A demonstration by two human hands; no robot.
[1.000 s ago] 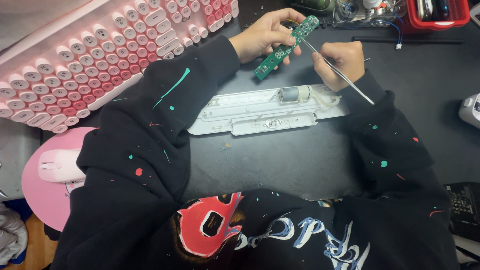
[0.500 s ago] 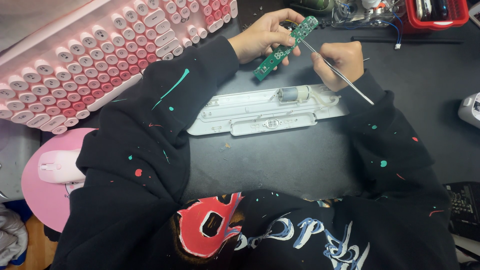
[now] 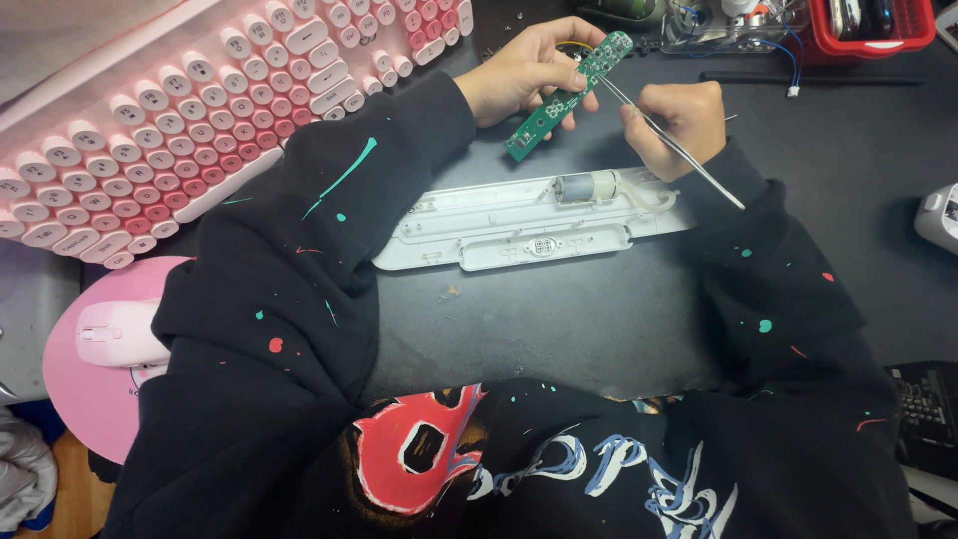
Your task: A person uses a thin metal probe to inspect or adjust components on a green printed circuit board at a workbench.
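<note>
My left hand holds a narrow green circuit board tilted above the black desk. My right hand grips thin metal tweezers whose tips touch the upper end of the board. Below both hands lies an open white plastic casing with a small silver motor in it.
A pink keyboard fills the upper left. A pink mouse rests on a round pink pad at the lower left. A red tray and loose wires sit at the top right. A white object pokes in at the right edge.
</note>
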